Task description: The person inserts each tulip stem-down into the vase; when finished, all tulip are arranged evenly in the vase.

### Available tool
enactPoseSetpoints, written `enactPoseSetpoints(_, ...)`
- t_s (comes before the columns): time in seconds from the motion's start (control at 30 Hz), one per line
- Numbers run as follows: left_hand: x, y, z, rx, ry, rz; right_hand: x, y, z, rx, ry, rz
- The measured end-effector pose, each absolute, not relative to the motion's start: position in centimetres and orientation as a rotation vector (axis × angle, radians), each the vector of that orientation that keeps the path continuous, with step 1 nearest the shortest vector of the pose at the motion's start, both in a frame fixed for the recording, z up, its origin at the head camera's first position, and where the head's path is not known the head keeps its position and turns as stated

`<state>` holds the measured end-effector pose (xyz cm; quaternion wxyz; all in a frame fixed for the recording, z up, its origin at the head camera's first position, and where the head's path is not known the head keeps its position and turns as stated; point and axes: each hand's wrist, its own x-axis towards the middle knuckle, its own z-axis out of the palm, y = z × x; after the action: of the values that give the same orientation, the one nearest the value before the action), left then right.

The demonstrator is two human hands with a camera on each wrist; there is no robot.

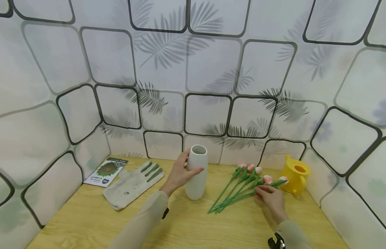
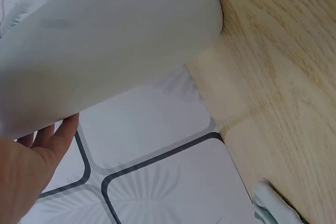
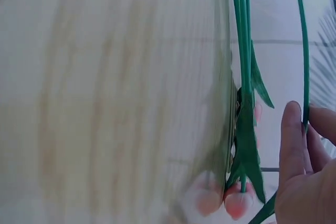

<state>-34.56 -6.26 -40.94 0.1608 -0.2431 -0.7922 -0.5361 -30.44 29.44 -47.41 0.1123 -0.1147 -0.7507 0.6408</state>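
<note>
A tall white vase (image 1: 196, 180) stands upright on the wooden table. My left hand (image 1: 178, 176) grips its upper left side, thumb across the front and fingers reaching behind. In the left wrist view the vase (image 2: 115, 40) fills the upper left, with fingertips on its surface. To the right of the vase lie several pink artificial tulips (image 1: 235, 193), green stems fanned toward me. My right hand (image 1: 272, 200) pinches one tulip by its stem (image 3: 305, 51) between thumb and fingers. That stem is apart from the bunch in the right wrist view; the hand partly hides it.
A yellow watering can (image 1: 294, 176) stands at the back right, close behind the tulip blooms. On the left lie pale gardening gloves (image 1: 130, 186) with green fingertips and a sunflower seed packet (image 1: 106, 172). Patterned walls (image 1: 208, 114) border the table's back and sides.
</note>
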Motion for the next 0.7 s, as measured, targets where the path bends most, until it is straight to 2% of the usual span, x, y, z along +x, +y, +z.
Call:
enactPoseSetpoints(0.43,-34.3,-6.6,-41.0,-0.690,-2.251,-1.604,-32.1,26.2,-45.9,-0.300,-1.716,2.118)
enactPoseSetpoints(0.7,-34.0,-6.2,-40.4,-0.704,-2.239,-1.605,-32.7,25.3,-44.5,-0.367,-1.574,2.261)
